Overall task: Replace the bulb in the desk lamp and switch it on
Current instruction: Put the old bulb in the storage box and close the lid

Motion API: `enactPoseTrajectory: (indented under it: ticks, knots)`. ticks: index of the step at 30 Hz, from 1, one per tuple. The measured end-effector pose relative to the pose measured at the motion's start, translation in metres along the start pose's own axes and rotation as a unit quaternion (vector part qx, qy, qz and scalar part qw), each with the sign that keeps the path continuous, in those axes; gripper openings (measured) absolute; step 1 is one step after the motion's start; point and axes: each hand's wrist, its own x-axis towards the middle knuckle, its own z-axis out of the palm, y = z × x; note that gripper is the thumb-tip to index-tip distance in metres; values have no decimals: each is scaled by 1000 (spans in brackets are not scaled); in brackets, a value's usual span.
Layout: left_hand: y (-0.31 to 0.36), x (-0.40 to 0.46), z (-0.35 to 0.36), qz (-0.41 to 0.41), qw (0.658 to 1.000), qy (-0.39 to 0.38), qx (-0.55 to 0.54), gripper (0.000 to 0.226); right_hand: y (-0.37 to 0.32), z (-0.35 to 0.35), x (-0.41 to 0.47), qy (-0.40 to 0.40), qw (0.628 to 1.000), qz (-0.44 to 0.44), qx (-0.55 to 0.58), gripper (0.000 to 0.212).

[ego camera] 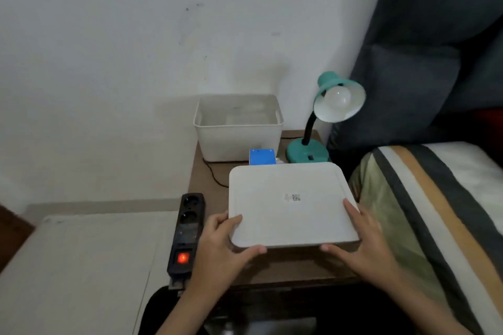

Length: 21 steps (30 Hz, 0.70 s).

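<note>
A teal desk lamp [309, 151] stands at the back right of a small brown table [206, 174]. A white bulb [339, 96] sits unlit in its shade. In front of the lamp lies a small blue box [261, 157], partly hidden behind a white lid [291, 204]. Both hands hold that lid above the table's front. My left hand [220, 242] grips its near left corner and my right hand [364, 239] grips its near right edge.
An open white bin [239, 141] stands at the back of the table against the wall. A black power strip [186, 231] with a glowing red switch lies along the table's left edge. A bed with a striped cover [424, 212] is at the right.
</note>
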Motion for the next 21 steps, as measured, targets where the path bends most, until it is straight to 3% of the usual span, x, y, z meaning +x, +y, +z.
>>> enactPoseTrajectory:
  ticks: [13,16,21]
  knots:
    - [1,-46,75,-29,989,-128,65,65,90,7,-54,-67,995,74,-18,118]
    - [-2,-49,82,-25,986,-141,90,56,98,13,-54,-85,992,83,-43,118]
    - [-6,-45,84,-26,981,-156,116,60,96,16,-51,-73,990,63,-102,112]
